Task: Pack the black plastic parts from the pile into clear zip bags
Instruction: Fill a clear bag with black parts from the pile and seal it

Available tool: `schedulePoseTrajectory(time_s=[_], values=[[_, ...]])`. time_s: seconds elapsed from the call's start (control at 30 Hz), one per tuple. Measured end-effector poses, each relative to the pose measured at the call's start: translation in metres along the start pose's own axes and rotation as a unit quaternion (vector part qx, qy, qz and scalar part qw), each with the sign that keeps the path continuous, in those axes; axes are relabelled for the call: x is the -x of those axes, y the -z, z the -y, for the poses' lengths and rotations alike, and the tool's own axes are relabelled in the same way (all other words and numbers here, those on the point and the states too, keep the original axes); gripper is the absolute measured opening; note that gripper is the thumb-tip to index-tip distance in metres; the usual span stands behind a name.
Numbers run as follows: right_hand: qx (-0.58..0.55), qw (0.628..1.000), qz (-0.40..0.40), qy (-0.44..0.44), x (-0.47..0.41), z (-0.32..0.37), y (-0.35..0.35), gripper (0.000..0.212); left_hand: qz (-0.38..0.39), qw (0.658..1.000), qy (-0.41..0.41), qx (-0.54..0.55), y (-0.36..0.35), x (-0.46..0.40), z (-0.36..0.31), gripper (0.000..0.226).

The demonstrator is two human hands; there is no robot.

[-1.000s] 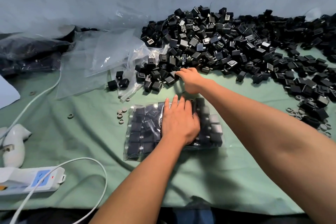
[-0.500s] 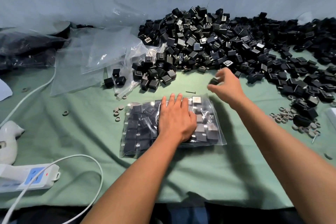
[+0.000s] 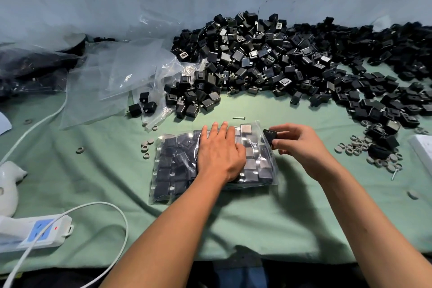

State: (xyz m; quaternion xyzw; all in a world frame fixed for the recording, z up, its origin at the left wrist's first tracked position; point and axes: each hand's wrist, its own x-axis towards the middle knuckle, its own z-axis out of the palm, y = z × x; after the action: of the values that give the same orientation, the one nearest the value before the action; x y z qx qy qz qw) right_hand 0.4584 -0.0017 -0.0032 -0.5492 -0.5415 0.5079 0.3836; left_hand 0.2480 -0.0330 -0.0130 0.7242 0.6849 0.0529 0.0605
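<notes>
Green cloth [image 3: 304,217]; R hand [image 3: 301,145] pinches part [image 3: 270,136].

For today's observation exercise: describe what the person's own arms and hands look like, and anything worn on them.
Both forearms are bare to the frame's edge: no sleeves, gloves, watch, bracelets or rings show. The left hand and right hand have short, unpainted nails as far as can be seen. No marks or tattoos are visible.

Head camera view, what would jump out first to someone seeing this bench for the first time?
The pile of black parts sprawling along the wall at the back right. In front of it, centre, a bag packed with parts lies on the green cloth, the left hand flat on it, while the right hand pinches one part at its right edge.
</notes>
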Motion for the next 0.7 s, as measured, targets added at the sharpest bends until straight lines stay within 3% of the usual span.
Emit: schedulePoseTrajectory(time_s=[0.1, 0.23, 0.43, 0.53, 0.7], values=[[0.028, 0.999, 0.024, 0.0, -0.002, -0.003, -0.008, 0.023, 0.001, 1.0, 0.001, -0.001, -0.001, -0.001, 0.001, 0.066], [0.147, 0.988, 0.009, 0.041, -0.008, -0.008, -0.015, 0.025, -0.005, 1.0, 0.002, 0.002, -0.001, -0.001, 0.0, 0.065], [0.056, 0.993, 0.091, 0.042, -0.007, -0.007, -0.012, 0.029, -0.007, 1.0, 0.001, 0.004, -0.001, 0.0, 0.0, 0.065], [0.043, 0.99, 0.127, 0.041, -0.006, -0.007, -0.008, 0.02, -0.008, 1.0, 0.0, 0.005, -0.001, -0.001, 0.0, 0.065], [0.131, 0.983, 0.096, 0.087, -0.009, -0.006, -0.022, 0.008, -0.007, 1.0, 0.003, 0.006, -0.001, 0.0, 0.0, 0.065]])
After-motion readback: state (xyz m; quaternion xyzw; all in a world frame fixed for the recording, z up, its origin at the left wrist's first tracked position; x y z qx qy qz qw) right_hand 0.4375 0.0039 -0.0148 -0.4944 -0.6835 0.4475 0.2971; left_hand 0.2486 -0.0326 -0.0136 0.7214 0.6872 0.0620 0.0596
